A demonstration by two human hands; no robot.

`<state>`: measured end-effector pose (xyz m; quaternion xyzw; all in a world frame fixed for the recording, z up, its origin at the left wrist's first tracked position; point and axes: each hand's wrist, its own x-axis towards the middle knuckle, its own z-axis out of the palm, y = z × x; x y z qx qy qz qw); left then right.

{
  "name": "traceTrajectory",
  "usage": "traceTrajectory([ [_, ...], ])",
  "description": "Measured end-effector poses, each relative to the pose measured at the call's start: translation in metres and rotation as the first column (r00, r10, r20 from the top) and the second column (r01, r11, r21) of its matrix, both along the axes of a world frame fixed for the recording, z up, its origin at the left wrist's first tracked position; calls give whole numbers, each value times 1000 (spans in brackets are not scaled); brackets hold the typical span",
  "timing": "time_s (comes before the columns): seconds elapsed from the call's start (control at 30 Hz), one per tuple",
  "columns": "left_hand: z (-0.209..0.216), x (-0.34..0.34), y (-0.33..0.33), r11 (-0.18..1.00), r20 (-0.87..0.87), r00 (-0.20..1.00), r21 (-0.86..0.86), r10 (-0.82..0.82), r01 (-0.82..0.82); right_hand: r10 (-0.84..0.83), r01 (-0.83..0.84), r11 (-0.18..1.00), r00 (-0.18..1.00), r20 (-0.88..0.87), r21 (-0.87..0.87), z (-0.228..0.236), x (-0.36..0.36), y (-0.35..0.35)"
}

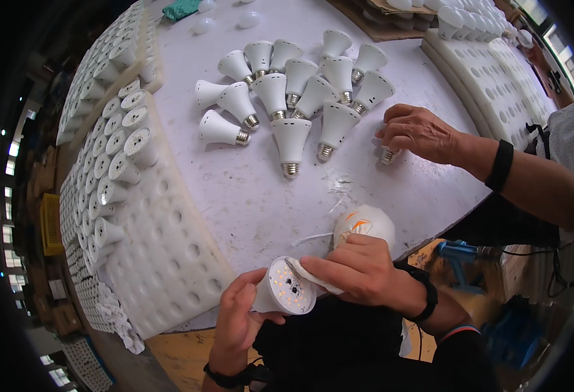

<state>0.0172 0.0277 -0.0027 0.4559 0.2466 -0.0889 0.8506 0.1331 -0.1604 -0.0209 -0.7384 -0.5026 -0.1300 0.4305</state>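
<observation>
My left hand (240, 320) is wrapped round a white LED bulb body (261, 302). The bulb's open face is tilted up, showing a round board (289, 287) with small yellow LEDs and dark parts at its middle. My right hand (360, 273) pinches a white, cloth-like piece (314, 274) against the rim of that face. Just beyond my right hand sits a rounded white bundle (367, 223) with orange marks, partly hidden by my fingers.
Several white bulbs with screw bases (291, 140) lie grouped on the table. A co-worker's hand (424, 134) holds a bulb base (388, 155) at right. Foam trays stand left (163, 261) and right (483, 85); the left one carries open-faced bulbs (141, 145).
</observation>
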Motion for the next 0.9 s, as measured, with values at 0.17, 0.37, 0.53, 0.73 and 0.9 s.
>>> traceTrajectory([
  [0.17,4,-1,0,994,101,995,101,23,-33,-13,13,1000,1000,3,-17,-1,0,1],
  [0.37,4,1,4,975,114,993,218,24,-48,-2,1,997,1000,-18,-74,1,0,-1],
  [0.53,3,4,5,990,148,987,118,63,-81,17,-20,998,999,-40,-66,-1,0,-2],
  [0.73,-3,6,5,957,296,952,245,80,-156,73,-83,993,990,-120,-83,2,1,-3],
  [0.9,-10,3,13,940,477,879,305,-10,-155,101,-120,990,968,-231,-72,6,1,-3],
])
